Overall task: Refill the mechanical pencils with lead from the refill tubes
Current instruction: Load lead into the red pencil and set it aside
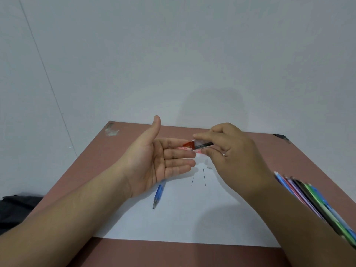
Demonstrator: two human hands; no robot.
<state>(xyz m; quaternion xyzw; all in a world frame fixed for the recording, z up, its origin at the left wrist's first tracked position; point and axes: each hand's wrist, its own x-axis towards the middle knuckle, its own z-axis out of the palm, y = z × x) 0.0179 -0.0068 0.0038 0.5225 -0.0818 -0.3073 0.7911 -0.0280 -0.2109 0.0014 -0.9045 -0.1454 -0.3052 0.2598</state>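
My right hand (231, 151) pinches a clear lead refill tube (202, 144) with a red cap end, held level above the table and tipped toward my left palm. My left hand (163, 160) is flat and palm up, fingers straight, just under the tube's red end. A blue mechanical pencil (158, 195) lies on the white paper (192, 218), partly hidden under my left hand. Two thin dark leads (204, 177) lie on the paper, and small white bits (207, 163) sit beside them. Something pink shows behind my left fingertips.
Several coloured mechanical pencils (312, 201) lie in a bunch at the right, partly behind my right forearm. The brown table (134, 253) stands against a pale wall. Dark cloth (17, 209) sits off the left edge.
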